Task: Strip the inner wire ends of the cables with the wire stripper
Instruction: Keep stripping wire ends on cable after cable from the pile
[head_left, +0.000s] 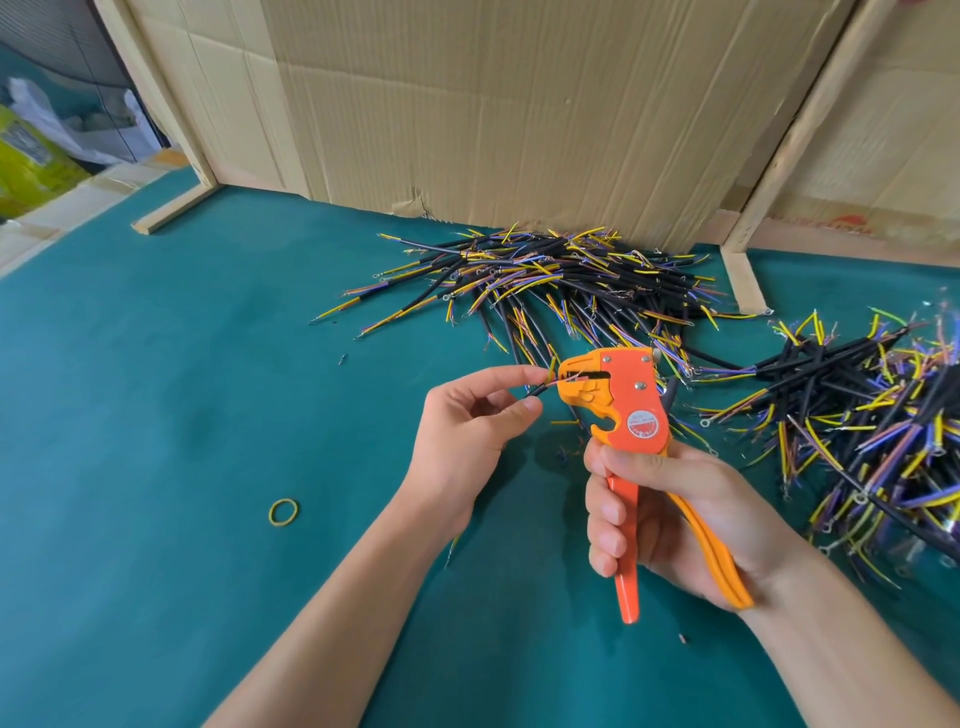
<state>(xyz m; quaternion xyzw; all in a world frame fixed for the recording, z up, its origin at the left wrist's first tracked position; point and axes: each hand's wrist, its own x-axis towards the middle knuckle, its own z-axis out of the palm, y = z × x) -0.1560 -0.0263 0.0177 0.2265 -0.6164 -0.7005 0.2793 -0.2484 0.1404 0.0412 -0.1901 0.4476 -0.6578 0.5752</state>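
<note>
Head view: left hand (467, 421) pinches cable (537, 391), wires inside wire stripper (618, 405); right hand (670, 514) grips handles—seat fully, squeeze steadily.

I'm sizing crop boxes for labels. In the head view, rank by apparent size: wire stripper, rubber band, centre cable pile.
1. Centre cable pile, largest.
2. Wire stripper; it is nearer the camera, so it looks bigger than it is.
3. Rubber band, smallest.

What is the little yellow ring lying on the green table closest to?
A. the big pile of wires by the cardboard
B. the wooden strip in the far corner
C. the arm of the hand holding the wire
C: the rubber band lies just beside the left forearm, far from everything else.
</note>
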